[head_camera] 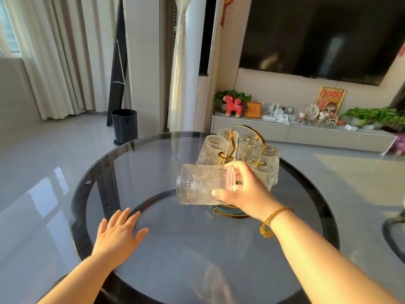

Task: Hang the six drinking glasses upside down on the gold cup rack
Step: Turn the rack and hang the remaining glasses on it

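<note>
The gold cup rack (247, 130) stands on the far right part of a round glass table (153, 163). Several ribbed clear glasses (213, 150) hang upside down around its loop handle. In front of the rack my right hand (245, 189) grips one more ribbed glass (201, 185), held on its side above the table. That glass covers most of the rack's round base (230, 212). My left hand (119, 232) lies flat on the tabletop at the near left, fingers spread, holding nothing.
The table has a dark rim (75, 207) and a dark ring beneath the glass. On the floor behind it stands a black bin (125, 126). A low cabinet (306, 132) with ornaments and plants runs along the far wall under a large TV (317, 36).
</note>
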Tool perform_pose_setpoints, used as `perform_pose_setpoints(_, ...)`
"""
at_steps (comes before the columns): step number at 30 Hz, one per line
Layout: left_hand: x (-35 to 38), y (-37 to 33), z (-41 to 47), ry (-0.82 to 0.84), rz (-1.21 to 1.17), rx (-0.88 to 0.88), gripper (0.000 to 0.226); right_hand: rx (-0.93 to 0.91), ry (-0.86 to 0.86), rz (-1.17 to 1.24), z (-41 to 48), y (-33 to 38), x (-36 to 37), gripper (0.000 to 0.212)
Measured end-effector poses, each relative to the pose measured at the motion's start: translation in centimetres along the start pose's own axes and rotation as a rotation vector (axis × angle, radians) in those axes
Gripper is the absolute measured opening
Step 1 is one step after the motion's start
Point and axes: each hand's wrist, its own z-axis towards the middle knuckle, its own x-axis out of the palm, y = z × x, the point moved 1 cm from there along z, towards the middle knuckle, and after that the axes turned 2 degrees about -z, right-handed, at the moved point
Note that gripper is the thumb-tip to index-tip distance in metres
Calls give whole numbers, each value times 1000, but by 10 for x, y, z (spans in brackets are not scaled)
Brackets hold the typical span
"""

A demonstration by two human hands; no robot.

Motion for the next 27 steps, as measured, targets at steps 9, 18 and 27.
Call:
perform_pose_setpoints(9, 17, -47, 10, -22, -50, 83, 54, -124, -148, -189, 19, 49, -74, 66)
perform_pose_setpoints(18, 17, -44, 9, -46, -74, 101, 56, -103, -76, -626, 65, 83, -93, 69)
perform_pose_setpoints(27, 17, -44, 9, -51, -82, 104, 57, -35, -1, -642, 81, 67, -70, 70)
